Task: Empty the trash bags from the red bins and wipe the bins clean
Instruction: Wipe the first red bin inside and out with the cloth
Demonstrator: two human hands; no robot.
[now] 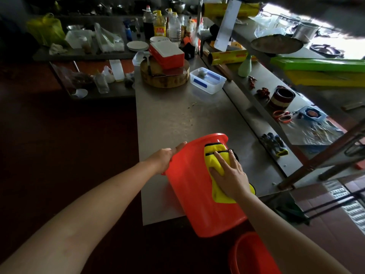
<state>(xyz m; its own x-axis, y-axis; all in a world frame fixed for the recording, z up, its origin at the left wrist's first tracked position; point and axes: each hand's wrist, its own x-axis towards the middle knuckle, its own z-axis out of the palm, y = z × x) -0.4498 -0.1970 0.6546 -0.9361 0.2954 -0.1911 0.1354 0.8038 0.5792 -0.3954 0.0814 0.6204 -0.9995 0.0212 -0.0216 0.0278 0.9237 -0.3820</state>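
a: which step is this?
b: the wiping, i think. the bin [203, 186] lies tilted on the near edge of the desk [177, 115], with its mouth turned away and its bottom hanging over the edge toward the person. no bag shows on it, but the inside is hidden from here.
a: and the hands?
b: the left hand [165, 160] grips the bin at its left side near the rim, thumb laid along the wall, and steadies it. the right hand [231, 175] lies flat with straight fingers and presses a yellow cloth [212, 162] on the outer wall. it clasps nothing.
a: what does the next move need?
b: in my judgement, the cloth must go over the rest of the wall. so the left hand has to turn the bin little by little and also stop it from sliding off the edge. the inside needs the cloth too. a second bin [254, 254] stands lower, near the bottom of the first one. whether it is wiped, i cannot tell.
a: the surface?
b: dull bare steel, with a few small crumbs in the middle. further back a round wood block [164, 80] carries a red box [166, 54], and a clear tub [207, 81] is just beside it. dark gloves [275, 144] lie on the ledge at the right.
a: the room?
b: a working kitchen, rather dark. bottles [160, 26] and plates [137, 45] crowd the back, and a film roll [227, 56] lies at the right. the floor [59, 125] at the left is dark red.
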